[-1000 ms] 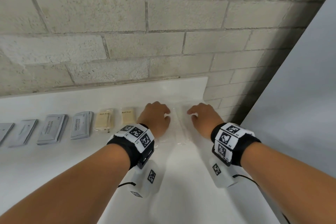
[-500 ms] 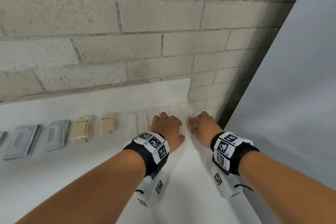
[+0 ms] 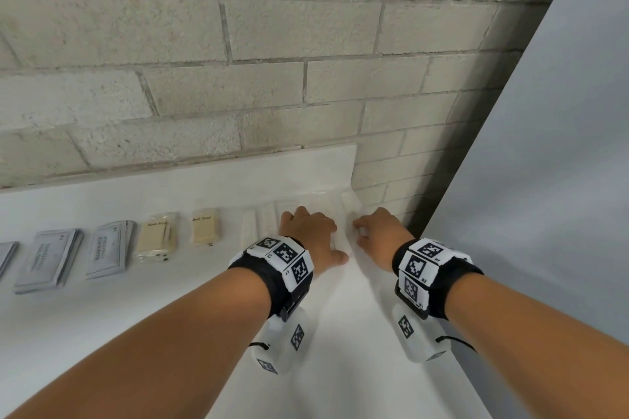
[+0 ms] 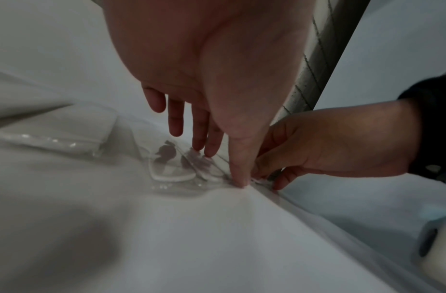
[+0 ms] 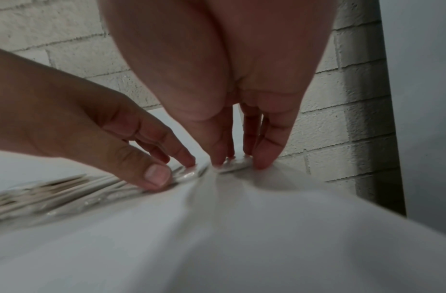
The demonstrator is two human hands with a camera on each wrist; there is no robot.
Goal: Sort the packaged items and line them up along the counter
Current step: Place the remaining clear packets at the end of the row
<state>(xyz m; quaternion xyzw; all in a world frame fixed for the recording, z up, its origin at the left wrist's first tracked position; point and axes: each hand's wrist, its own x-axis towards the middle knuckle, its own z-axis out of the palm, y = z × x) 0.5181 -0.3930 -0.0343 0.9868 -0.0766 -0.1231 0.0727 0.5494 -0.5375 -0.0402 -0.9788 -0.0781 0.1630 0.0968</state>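
A row of packaged items lies along the white counter (image 3: 136,316): grey packets (image 3: 109,250), two bath soap packets (image 3: 204,230), then several white items in clear wrap (image 3: 269,221). My left hand (image 3: 313,231) lies on the clear packets (image 4: 171,166) with straight fingers, its thumb pressing one edge. Just right of it, at the counter's end, my right hand (image 3: 377,231) reaches down over one small clear packet (image 5: 232,167), thumb on one side and fingers on the other. The two hands almost touch.
A block wall (image 3: 238,78) runs behind the counter. The counter ends just right of my right hand, where a gap opens before a grey panel (image 3: 544,180). Bare counter lies in front of the row.
Both hands have moved right toward the counter's end and come closer together over the clear packets. The head view has swung right too.
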